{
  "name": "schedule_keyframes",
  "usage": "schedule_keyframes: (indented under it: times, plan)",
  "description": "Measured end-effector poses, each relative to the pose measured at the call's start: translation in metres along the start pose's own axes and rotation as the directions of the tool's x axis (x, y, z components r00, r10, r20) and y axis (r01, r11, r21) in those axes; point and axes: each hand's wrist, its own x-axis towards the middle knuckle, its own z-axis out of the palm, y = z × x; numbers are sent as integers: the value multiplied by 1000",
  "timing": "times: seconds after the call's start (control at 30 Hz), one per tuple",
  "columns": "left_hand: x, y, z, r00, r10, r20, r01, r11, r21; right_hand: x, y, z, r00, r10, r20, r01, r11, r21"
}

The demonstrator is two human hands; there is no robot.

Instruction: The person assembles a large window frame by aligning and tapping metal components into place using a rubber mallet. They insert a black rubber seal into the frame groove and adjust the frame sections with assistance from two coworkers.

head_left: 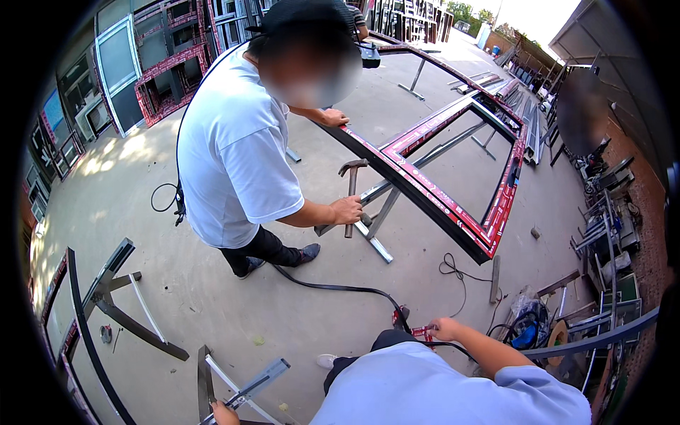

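Observation:
My right hand (445, 329) is closed on a short red-and-white printed strip (423, 332); a dark red object (401, 316) stands just beyond it, its kind unclear. At the lower edge, my left hand (225, 414) is partly cut off, its fingers curled at a metal bar (244, 392) of a low stand. Ahead, a co-worker in a white T-shirt (237, 131) grips a claw hammer (352, 185) upright in one hand (347, 210). That person's other hand (333, 117) rests on a large frame (443, 200) wrapped in red-and-white film.
Trestle legs (375, 241) support the large frame. A black hose (333, 287) crosses the concrete floor (234, 312). Another stand with dark profiles (106, 297) is at left. Finished frames (170, 78) lean along the back left; metal scraps and tools (609, 234) crowd the right side.

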Motion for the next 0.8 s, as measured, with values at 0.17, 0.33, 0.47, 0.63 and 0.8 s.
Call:
schedule_keyframes:
  times: [0.17, 0.33, 0.47, 0.63, 0.8]
  plan:
    - [-9, 10, -9, 993, 44, 114, -48, 998, 36, -15, 8, 16, 994, 102, -34, -98, 990, 101]
    - [-24, 42, -36, 960, 59, 274, -87, 992, 91, -17, 49, 39, 995, 54, -81, -42, 989, 141]
    - [-12, 43, -40, 925, 88, 370, -180, 958, 223, -2, 69, 32, 988, 116, -102, -96, 978, 184]
    - [-24, 30, -17, 973, 121, 195, -154, 975, 162, 20, 72, 5, 996, 61, -70, -51, 989, 141]
    - [-1, 56, -4, 986, -33, 164, -8, 970, 242, 26, 123, 7, 995, 24, 92, -38, 989, 145]
